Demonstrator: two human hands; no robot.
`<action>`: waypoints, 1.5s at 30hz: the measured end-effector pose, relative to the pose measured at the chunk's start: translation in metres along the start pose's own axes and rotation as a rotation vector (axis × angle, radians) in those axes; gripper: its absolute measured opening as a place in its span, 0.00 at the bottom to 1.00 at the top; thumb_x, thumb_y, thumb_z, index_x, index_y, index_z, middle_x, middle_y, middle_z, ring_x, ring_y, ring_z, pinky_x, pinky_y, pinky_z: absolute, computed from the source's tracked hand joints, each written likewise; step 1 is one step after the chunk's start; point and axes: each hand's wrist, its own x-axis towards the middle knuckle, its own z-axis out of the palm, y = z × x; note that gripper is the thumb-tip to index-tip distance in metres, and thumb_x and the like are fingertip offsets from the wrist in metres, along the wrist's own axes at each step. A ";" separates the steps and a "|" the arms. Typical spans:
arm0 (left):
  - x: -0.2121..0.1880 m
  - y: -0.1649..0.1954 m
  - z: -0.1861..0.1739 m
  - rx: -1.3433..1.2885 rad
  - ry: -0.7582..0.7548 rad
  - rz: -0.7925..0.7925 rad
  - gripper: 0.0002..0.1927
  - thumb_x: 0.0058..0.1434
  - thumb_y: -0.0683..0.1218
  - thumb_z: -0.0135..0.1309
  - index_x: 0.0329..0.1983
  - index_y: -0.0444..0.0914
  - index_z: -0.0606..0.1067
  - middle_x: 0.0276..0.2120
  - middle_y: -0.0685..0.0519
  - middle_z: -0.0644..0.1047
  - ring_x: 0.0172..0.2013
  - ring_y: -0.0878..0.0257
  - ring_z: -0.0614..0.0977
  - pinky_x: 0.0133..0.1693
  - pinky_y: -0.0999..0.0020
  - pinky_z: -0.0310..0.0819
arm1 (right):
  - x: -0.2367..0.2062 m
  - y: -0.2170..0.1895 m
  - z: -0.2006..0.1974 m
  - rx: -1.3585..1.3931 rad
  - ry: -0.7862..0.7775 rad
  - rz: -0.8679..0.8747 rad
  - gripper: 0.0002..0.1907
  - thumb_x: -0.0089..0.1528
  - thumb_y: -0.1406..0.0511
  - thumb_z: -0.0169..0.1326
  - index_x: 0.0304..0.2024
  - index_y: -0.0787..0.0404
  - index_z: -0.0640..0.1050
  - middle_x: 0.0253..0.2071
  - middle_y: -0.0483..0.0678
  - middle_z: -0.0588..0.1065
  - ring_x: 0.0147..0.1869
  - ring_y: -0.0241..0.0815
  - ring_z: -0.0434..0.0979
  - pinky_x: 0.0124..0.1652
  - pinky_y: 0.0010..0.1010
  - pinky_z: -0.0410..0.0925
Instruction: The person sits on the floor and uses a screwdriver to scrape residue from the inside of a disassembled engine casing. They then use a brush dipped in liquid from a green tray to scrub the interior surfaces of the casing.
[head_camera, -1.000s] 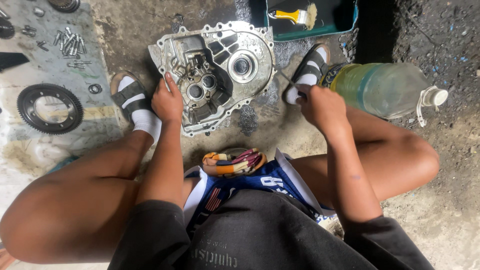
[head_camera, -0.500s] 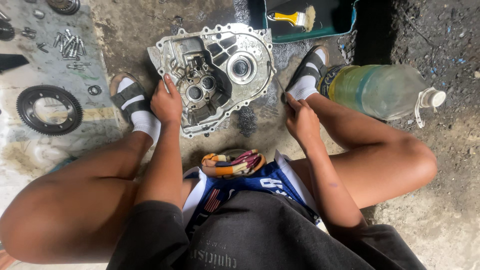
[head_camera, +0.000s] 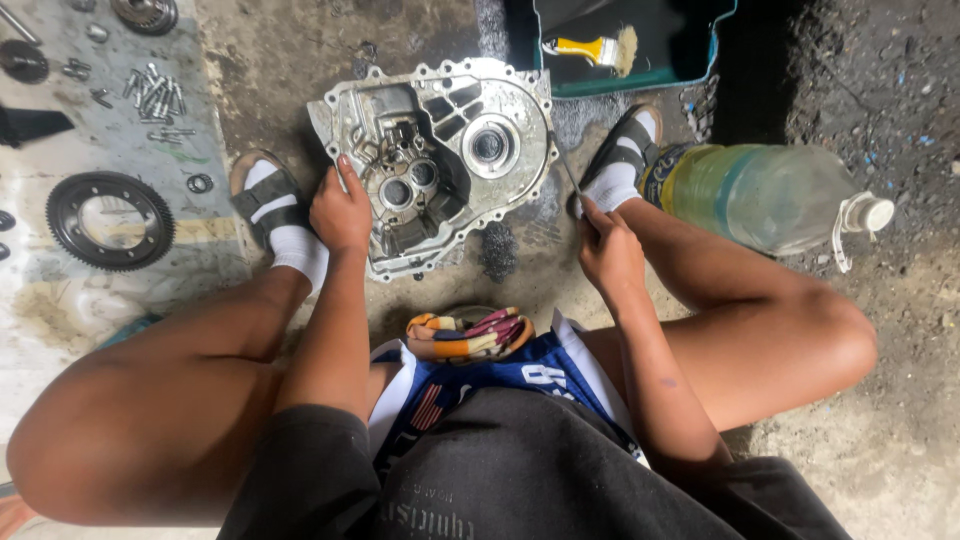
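A grey metal casing (head_camera: 440, 160) lies flat on the dirty floor between the person's feet, its open side up. To its left a toothed ring gear (head_camera: 110, 220) and a scatter of bolts (head_camera: 152, 95) rest on a pale sheet; behind it a teal tray (head_camera: 640, 75) holds a yellow-handled brush (head_camera: 590, 48), and a large clear plastic bottle (head_camera: 770, 195) lies on its side by the right foot. Nothing covers the casing's middle. The left hand (head_camera: 342, 210) rests on the casing's near-left edge, fingers curled over it — pressing down, not wrapped around anything. The right hand (head_camera: 610, 255) is closed on a thin metal rod (head_camera: 568, 170), whose tip reaches the casing's right rim.
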 end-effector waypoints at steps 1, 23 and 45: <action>-0.001 0.000 0.000 -0.004 0.008 0.001 0.26 0.75 0.58 0.41 0.40 0.33 0.80 0.34 0.36 0.81 0.33 0.36 0.82 0.36 0.44 0.75 | 0.002 0.001 0.002 -0.005 0.008 -0.018 0.20 0.66 0.65 0.52 0.61 0.52 0.78 0.46 0.61 0.78 0.48 0.63 0.79 0.48 0.48 0.70; -0.003 0.002 0.000 0.004 -0.005 -0.003 0.26 0.76 0.57 0.40 0.37 0.34 0.80 0.33 0.37 0.82 0.33 0.36 0.82 0.36 0.43 0.75 | 0.015 -0.001 0.010 -0.008 0.075 -0.107 0.21 0.65 0.66 0.52 0.61 0.53 0.78 0.46 0.63 0.76 0.47 0.65 0.78 0.46 0.49 0.70; -0.003 0.003 -0.001 0.011 -0.005 -0.005 0.25 0.76 0.57 0.42 0.38 0.35 0.81 0.31 0.36 0.81 0.31 0.35 0.81 0.35 0.43 0.74 | 0.012 0.002 0.034 0.056 0.080 -0.080 0.21 0.68 0.67 0.52 0.64 0.59 0.75 0.43 0.65 0.75 0.43 0.69 0.76 0.41 0.51 0.69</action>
